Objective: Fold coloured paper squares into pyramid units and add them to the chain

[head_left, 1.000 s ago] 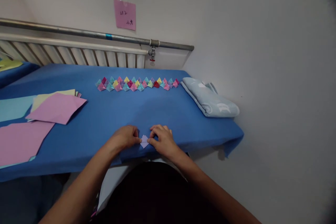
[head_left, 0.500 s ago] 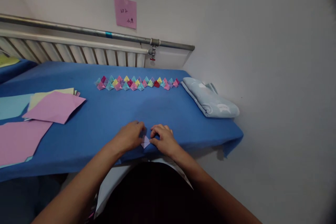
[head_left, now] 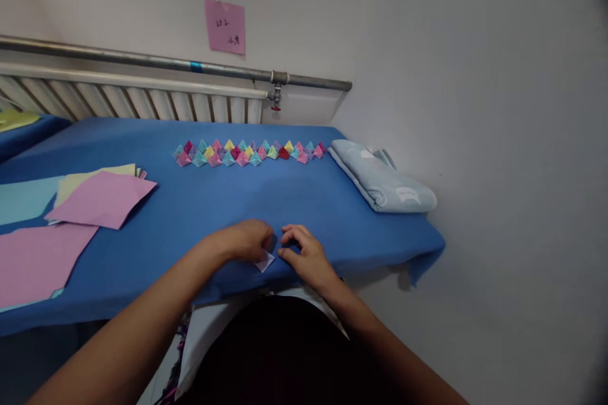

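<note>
- Pale lilac paper piece [head_left: 265,262]: small, folded, a pointed lower corner showing; lies on matt blue cloth [head_left: 204,202] near the front edge.
- Left hand [head_left: 249,240]: fingers bent over the paper's upper part; whether they pinch it cannot be told.
- Right hand [head_left: 304,256]: thumb and fingers curved, parted, holding nothing, just beside the paper.
- Folded paper units [head_left: 235,153]: multicoloured, diamond-shaped, in rows behind.

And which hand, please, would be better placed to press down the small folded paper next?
Probably the left hand: it covers part of the small folded paper, while the right hand sits beside it across a visible gap.
</note>
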The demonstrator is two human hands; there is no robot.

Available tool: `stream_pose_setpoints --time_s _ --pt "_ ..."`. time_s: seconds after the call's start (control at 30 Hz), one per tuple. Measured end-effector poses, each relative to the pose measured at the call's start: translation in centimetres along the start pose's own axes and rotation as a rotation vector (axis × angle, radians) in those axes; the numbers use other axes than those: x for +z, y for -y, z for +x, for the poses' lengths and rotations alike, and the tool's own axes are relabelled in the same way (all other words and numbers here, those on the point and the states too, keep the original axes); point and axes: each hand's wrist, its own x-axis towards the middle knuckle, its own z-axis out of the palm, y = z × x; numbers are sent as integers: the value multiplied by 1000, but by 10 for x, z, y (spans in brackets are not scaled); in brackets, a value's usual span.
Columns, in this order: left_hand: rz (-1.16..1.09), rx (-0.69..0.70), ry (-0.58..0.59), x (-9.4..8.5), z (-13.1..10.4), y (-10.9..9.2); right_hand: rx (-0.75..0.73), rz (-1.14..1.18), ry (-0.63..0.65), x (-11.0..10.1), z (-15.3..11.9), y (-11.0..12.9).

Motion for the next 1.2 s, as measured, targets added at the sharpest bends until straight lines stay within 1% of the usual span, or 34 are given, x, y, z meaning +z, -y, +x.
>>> stream_pose_setpoints --time_s 0.1,0.17,0.23,0.27,0.3,0.33,0.37,0.43,0.53,0.6,0.63,0.67,0.73,0.83,0.9,0.97,1.03,1.07,1.13,1.2 --pt "-170 -24 -9 -1 -11 14 24 89 -31 -1 -2 3" --pt "-303 -45 -85 4 -19 23 91 189 -38 1 -5 8" --pt "-423 -56 -179 13 -27 28 197 296 0 3 -8 16" --pt "-519 -55 -225 19 -30 28 247 344 44 6 -9 20" --pt "-787 -65 -307 26 -33 26 275 398 67 8 -10 25" --pt "-1012 -62 -360 33 -34 24 293 457 87 10 -10 30" --pt "-1163 -56 -396 40 -35 21 303 504 94 13 -10 35" --pt "-1347 -62 -444 52 -35 14 310 547 91 16 -9 41" --pt "-1420 -78 -458 60 -35 8 291 481 76 18 -7 41" --pt "-1353 -71 -435 60 -36 8 229 382 57 17 -7 38" --pt "-1277 -54 -440 59 -37 8 172 312 41 16 -7 36" --pt "-1163 -27 -474 57 -38 9 94 228 23 15 -7 34" --pt "-833 69 -612 53 -39 13 -110 16 -10 13 -7 30" --pt "-224 265 -825 51 -38 18 -408 -336 -35 11 -5 24" --pt "104 366 -916 55 -36 22 -530 -513 -46 11 -3 19" --pt "313 418 -987 64 -33 24 -597 -612 -46 12 -3 13" --pt "393 437 -1016 75 -32 25 -628 -647 -18 12 -6 7" --pt "396 438 -1009 81 -34 26 -634 -649 3 13 -8 4" --pt "368 424 -964 89 -38 26 -629 -627 56 12 -13 0" --pt "330 404 -910 94 -44 25 -607 -582 96 12 -18 -2"
